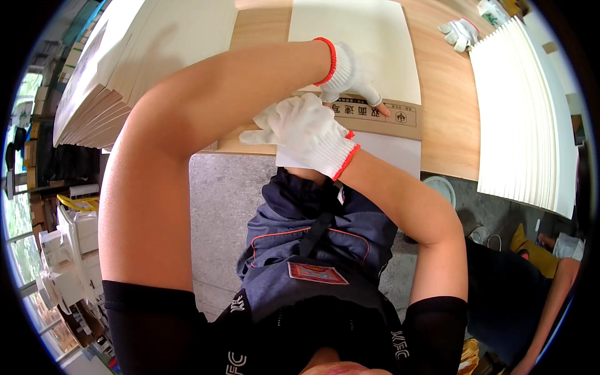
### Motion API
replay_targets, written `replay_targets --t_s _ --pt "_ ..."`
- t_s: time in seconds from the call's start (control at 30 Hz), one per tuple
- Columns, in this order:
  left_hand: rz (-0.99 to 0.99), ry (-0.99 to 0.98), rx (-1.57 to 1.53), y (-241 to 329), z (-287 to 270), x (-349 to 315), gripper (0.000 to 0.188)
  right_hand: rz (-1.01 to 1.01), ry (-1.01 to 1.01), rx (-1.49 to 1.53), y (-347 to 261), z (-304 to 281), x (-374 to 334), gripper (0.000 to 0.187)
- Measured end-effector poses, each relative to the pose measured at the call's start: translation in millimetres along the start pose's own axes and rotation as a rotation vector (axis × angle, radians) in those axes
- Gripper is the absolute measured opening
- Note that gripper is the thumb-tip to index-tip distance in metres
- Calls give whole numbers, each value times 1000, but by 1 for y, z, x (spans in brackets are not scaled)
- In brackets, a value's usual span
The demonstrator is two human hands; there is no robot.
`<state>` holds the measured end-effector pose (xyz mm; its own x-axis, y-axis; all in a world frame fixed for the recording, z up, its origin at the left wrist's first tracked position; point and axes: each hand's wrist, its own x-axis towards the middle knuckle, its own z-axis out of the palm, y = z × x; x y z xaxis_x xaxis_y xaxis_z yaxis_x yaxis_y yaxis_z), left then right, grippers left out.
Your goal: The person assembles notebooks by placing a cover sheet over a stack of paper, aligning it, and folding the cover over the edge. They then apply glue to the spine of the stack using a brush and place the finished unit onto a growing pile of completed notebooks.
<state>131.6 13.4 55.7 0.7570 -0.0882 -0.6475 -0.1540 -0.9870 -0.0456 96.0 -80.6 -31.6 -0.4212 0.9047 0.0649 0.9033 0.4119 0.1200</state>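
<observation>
In front of me lies a cream paper pad (356, 31) with a brown printed cardboard strip (375, 127) across its near end. White paper (390, 153) shows on the near side of the strip, past the table edge. My left hand (351, 74), in a white glove with a red cuff, reaches across and rests on the strip with fingers stretched out; one bare fingertip touches its printed face. My gloved right hand (306, 130) lies over the strip's left end, back up, fingers apart and pointing left, below my left forearm. Its fingertips extend beyond the pad's left side.
Thick paper stacks (169, 44) stand at the left of the wooden table (440, 94); another fanned stack (515, 112) is at the right. A spare white glove (459, 34) lies at the far right. Another person's arm (556, 306) shows at lower right. Boxes (69, 250) line the left.
</observation>
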Motion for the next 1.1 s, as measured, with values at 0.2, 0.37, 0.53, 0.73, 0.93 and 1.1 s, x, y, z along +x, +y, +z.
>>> replay_targets --t_s 0.2,0.37,0.53,0.73,0.93,1.1 --pt "-18 28 65 -4 13 0 120 52 121 66 -2 -23 -9 49" --pt "34 42 11 -11 26 11 120 104 235 -35 81 -25 -114 53" --pt "69 122 16 4 2 -12 116 310 5 -394 152 -31 -216 65" --pt "-151 807 -121 107 42 -46 66 350 122 -600 162 -58 -232 61" --pt "-252 1190 -3116 158 120 -58 52 274 293 153 122 -21 -214 46" --pt "-209 1505 -3281 145 108 -55 34 329 290 375 125 -14 -211 40"
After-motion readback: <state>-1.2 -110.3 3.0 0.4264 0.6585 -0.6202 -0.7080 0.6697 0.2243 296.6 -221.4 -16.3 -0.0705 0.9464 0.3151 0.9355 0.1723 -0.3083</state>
